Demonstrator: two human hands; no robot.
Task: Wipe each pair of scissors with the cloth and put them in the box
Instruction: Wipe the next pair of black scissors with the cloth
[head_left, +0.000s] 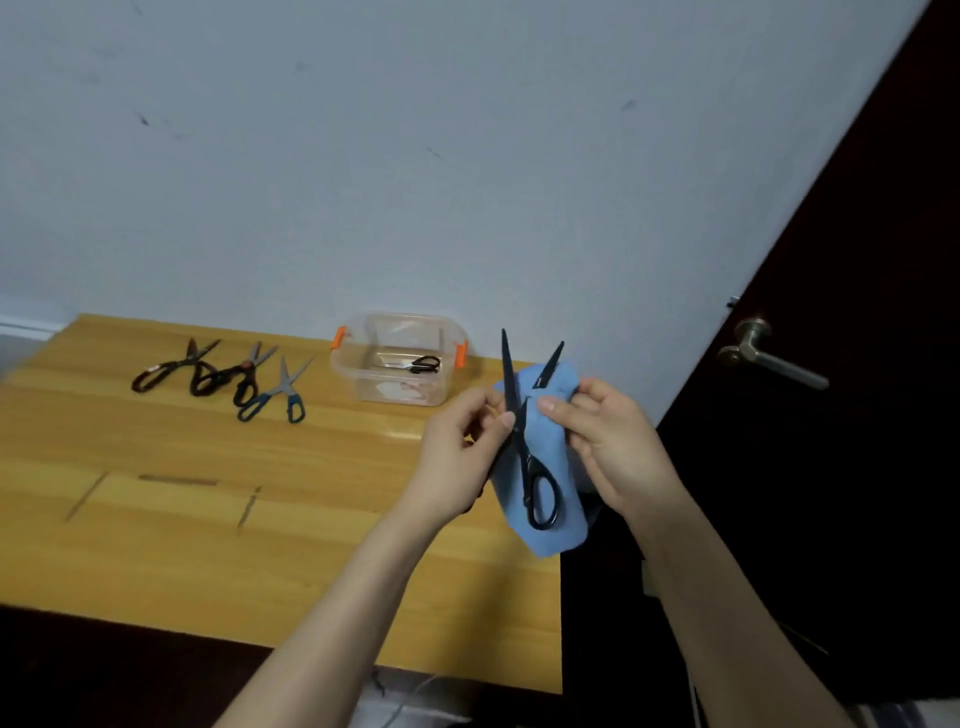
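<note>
Black scissors (524, 447) are held up over the table's right edge with their blades spread apart, tips upward. My left hand (457, 452) grips them near the pivot. My right hand (608, 441) holds a blue cloth (550, 530) that wraps round the right blade and hangs behind the handle loops. A clear plastic box (397, 382) with orange latches stands by the wall, with one black-handled pair (421, 364) lying inside. Three more pairs lie on the table to the left: a dark pair (171, 366), a black and red pair (234, 374) and a blue-handled pair (283, 392).
The wooden table (208, 493) stands against a pale wall. A dark door with a metal lever handle (769, 356) is on the right. Cables lie on the floor below the table's near edge.
</note>
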